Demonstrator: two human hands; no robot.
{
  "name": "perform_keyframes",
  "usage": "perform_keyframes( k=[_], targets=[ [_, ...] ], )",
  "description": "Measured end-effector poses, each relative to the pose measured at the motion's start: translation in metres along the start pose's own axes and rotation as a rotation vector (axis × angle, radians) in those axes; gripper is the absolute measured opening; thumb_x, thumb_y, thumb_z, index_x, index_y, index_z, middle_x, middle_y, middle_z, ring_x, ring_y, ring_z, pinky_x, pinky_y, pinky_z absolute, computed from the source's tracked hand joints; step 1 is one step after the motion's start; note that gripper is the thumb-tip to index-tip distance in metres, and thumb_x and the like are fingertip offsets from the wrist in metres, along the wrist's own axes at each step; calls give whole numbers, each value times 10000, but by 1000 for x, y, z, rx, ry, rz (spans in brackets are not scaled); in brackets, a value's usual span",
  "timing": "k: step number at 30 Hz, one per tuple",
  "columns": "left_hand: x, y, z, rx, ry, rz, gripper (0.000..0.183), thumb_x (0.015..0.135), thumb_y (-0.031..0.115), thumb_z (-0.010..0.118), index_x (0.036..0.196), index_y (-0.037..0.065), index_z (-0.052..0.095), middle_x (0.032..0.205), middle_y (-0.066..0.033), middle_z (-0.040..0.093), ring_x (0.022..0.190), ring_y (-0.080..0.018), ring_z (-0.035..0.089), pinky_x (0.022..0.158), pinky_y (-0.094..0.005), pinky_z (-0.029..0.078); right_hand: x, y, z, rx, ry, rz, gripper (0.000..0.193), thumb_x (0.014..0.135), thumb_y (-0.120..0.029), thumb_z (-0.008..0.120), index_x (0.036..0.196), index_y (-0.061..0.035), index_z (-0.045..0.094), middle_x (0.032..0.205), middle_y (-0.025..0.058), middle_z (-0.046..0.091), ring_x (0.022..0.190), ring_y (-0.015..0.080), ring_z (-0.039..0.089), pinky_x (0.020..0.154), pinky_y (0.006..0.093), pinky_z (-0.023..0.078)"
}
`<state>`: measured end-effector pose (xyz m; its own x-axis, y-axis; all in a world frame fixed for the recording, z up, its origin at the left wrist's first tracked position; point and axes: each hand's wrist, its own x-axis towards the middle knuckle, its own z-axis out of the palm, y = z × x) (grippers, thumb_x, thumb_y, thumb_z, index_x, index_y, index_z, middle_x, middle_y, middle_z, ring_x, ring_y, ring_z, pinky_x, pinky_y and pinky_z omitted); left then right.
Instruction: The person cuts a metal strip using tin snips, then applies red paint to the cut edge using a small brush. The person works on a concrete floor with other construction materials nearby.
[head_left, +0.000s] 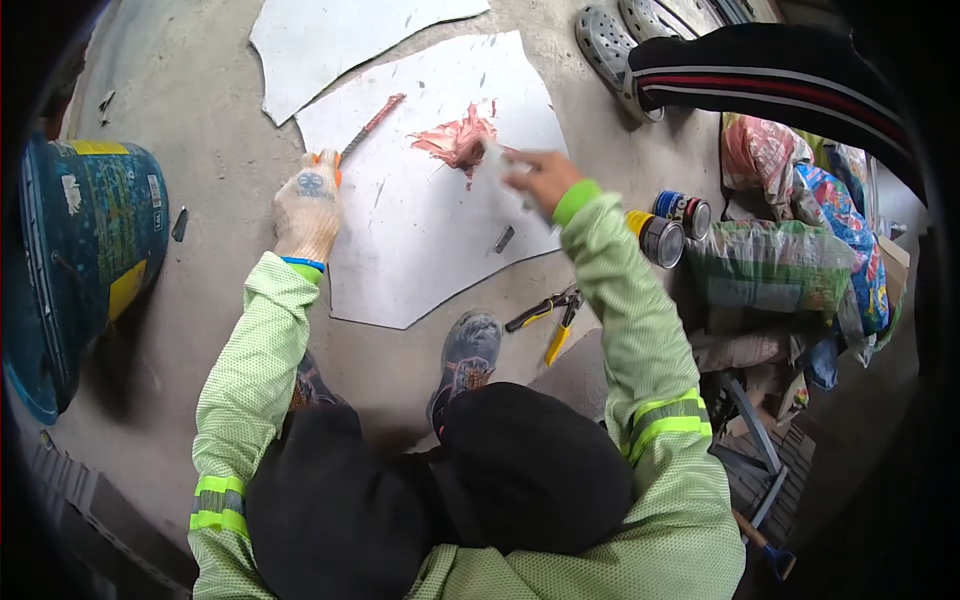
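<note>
My left hand (306,205), in a pale knitted glove, is closed round the near end of a thin grey ridged rod (372,125). Reddish paste coats the rod's far end, which lies over a white sheet (420,245). Bare and blurred by motion, my right hand (545,180) grips a small whitish flat piece (497,165) at the edge of a pink paste mound (458,140). The paste is smeared on the sheet. Nearer me on that sheet rests a small dark grey strip (504,239).
Yellow-and-black pliers (558,322) lie by my shoe. Two cans (660,238) stand at right, near filled bags (775,260). A large blue-green bucket (100,230) is at left. Another white piece (350,40) lies beyond. Another person's leg (760,75) reaches in at top right.
</note>
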<state>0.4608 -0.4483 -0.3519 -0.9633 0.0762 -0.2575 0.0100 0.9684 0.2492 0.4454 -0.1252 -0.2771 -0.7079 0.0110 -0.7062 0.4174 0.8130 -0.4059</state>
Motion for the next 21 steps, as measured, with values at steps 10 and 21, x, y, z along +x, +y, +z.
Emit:
perform_keyframes(
  k=[10, 21],
  targets=[
    [10, 3, 0, -16, -65, -5, 202, 978, 170, 511, 1172, 124, 545, 1180, -114, 615, 979, -348, 666, 808, -444, 554, 103, -21, -51, -1177, -362, -375, 287, 924, -234, 585, 1197, -197, 668, 1125, 37, 699, 1046, 255, 670, 921, 356, 530],
    [11, 1, 2, -25, -101, 13, 190, 1005, 196, 457, 1162, 128, 541, 1184, -111, 599, 978, -336, 682, 798, -470, 565, 26, -37, -45, -33, -426, 439, 366, 930, -353, 572, 1192, -110, 650, 946, 95, 683, 712, 154, 645, 517, 324, 534]
  ],
)
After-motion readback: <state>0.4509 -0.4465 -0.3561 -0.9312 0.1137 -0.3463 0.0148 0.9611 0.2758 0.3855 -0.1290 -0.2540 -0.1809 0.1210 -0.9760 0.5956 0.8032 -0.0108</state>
